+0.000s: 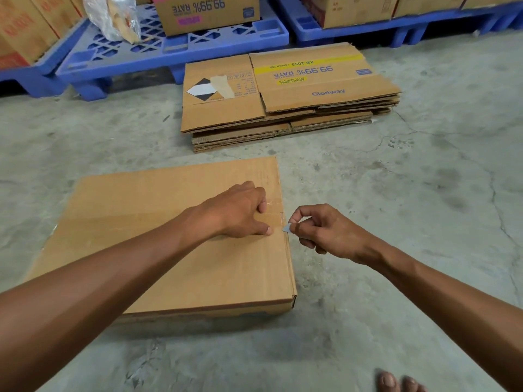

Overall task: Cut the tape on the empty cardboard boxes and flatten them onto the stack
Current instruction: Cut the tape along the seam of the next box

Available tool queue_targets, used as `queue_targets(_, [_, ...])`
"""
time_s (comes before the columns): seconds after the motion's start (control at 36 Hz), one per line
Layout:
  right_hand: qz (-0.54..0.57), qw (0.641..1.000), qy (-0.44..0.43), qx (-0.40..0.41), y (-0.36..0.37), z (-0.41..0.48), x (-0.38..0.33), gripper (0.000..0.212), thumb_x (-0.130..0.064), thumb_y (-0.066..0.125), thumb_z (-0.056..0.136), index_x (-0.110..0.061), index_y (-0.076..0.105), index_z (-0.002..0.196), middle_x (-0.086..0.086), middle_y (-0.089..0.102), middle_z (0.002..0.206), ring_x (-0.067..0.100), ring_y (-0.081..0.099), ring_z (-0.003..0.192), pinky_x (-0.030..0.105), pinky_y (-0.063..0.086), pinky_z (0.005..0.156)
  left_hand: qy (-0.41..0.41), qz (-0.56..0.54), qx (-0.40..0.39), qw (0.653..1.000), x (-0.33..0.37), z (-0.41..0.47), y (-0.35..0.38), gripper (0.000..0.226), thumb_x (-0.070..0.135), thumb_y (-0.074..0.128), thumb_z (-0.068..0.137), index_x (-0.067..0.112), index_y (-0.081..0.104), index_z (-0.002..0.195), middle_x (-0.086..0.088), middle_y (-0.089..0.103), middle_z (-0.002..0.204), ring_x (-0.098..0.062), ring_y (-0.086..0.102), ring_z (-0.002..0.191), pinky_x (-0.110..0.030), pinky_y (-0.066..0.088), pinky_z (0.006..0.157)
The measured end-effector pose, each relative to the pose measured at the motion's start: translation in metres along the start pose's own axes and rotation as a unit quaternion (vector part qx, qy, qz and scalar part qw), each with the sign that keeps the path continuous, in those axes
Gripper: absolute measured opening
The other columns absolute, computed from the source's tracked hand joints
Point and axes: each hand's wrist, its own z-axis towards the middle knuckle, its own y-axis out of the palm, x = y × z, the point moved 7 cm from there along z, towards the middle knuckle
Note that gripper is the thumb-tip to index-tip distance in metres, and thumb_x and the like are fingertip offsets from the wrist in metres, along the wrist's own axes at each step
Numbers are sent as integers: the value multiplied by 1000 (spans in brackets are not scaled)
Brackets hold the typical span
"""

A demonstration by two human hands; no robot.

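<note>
One blade (287, 228) at taped box (141, 199) edge

Box (158, 193): matt brown cardboard, smooth top. Tape (276, 216) across it: glossy, wrinkled film. Blade (287, 228): grey, dull metal by look. Stack (283, 108): corrugated cardboard, fluted edges showing. Floor (410, 199): rough, cracked concrete. Pallets (175, 49): blue moulded plastic. Bag (113, 15): clear crinkled plastic.

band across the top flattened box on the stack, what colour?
Yellow. The band shows best in the head view.
</note>
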Motion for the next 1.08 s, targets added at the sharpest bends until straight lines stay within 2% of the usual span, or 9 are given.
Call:
queue_targets(0.14, [-16,999,-26,18,-2,-1,0,17,-26,57,102,-15,62,90,2,51,56,10,43,52,20,36,49,-40,44,-26,998,8,-6,3,64,71,71,74,28,44,115,4,44,117,-19,49,106,-36,46,83])
queue_targets(0.25, [-33,999,-31,17,-6,0,-1,17,-27,56,102,-18,63,90,1,59,58,15,44,55,27,39,53,-87,88,-37,992,16,-4,18,107,85,63,65,27,26,146,-4,30,147,-32,33,137,-53,40,105])
queue_targets(0.36, [-40,998,-29,33,-15,1,-2,17,-29,57,102,-18,63,90,1,60,58,23,41,58,34,37,55,-131,94,-38,986,15,-1,24,117,85,64,60,27,18,151,-2,21,153,-35,23,142,-57,37,102])
queue_targets(0.44, [-52,998,-34,30,-15,1,-2,17,-28,56,102,-21,63,88,0,60,58,18,41,56,28,36,53,-147,55,-42,987,14,1,26,113,76,67,60,27,18,149,-3,20,151,-36,21,142,-55,41,103])
queue_targets(0.61, [-29,999,-33,29,-16,0,-2,17,-31,58,101,-21,64,89,2,59,58,21,39,57,33,34,52,-132,-22,-45,990,6,-1,23,104,72,73,65,24,29,147,-1,28,145,-30,25,140,-47,41,107])
queue_targets(0.75, [-44,999,-30,-2,-7,3,-5,17,-28,58,101,-19,64,88,1,60,58,16,39,53,22,36,48,-131,-52,-30,990,4,-1,23,80,65,74,65,24,42,125,2,33,120,-24,33,123,-39,44,92])
queue_targets(0.89, [-48,999,-24,-7,-7,4,-8,16,-26,58,101,-16,65,90,1,60,58,14,41,52,19,36,48,-131,-80,-24,988,0,0,21,62,60,78,64,30,43,105,11,33,101,-19,35,109,-31,38,73])
queue_targets(0.97, [-39,999,-24,-2,-6,3,-7,16,-23,57,100,-13,65,91,2,59,58,13,42,51,18,36,48,-121,-85,-12,989,-2,0,21,57,58,76,64,32,42,101,16,32,98,-18,36,106,-28,33,64])
queue_targets(1.08, [42,999,-7,-10,-1,2,-1,19,-19,56,101,-5,62,92,2,51,57,12,39,51,24,35,49,-112,-88,12,990,0,-2,21,59,60,74,60,33,41,101,16,32,98,-17,36,104,-26,30,61])
